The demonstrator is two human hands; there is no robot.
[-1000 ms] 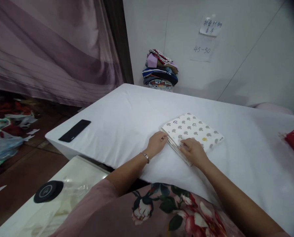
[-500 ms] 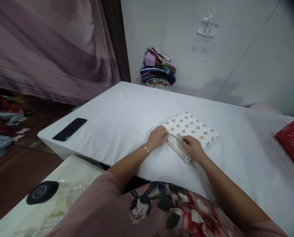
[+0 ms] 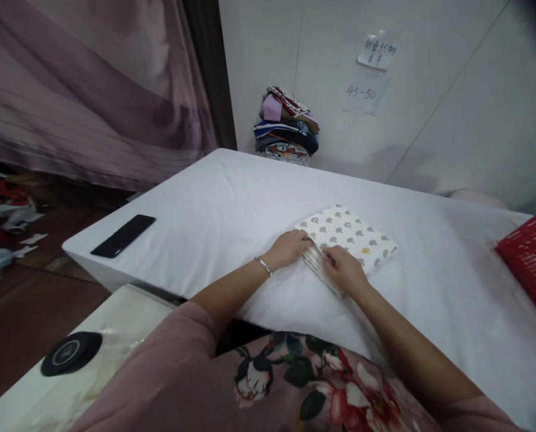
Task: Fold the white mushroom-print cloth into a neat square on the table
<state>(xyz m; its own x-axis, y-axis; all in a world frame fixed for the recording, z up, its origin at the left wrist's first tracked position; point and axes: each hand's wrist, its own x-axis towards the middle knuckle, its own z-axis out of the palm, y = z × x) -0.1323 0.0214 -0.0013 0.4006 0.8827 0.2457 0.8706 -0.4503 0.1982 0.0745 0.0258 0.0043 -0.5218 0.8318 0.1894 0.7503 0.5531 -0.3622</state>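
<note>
Cloth: I see a white folded cloth with a grey and yellow mushroom print (image 3: 351, 235) lying flat on the white-covered table (image 3: 231, 198), a little right of the middle and toward the near edge.
Left hand: my left hand (image 3: 290, 248) rests palm down at the cloth's left near corner, fingers pressed against the stacked folds; the grip is flat and loose, closed on nothing that I can see.
Right hand: my right hand (image 3: 345, 271) lies on the near edge of the cloth, fingertips tucked at the layered edge; I cannot tell whether it pinches a layer or only presses.
Progress: I judge the folding nearly done, since the cloth is already a compact, many-layered square; what seems left is evening up the near edges.
Orientation: the cloth sits as a diamond, one corner pointing far-left and one right.
Long axis: it is close to square; the slightly longer run goes from near-left to far-right.
Surroundings: a black flat phone (image 3: 122, 235) lies well apart at the table's left corner, a pile of folded coloured fabrics (image 3: 286, 127) stands at the far wall, and a red slatted plastic basket (image 3: 531, 258) sits at the right edge.
</note>
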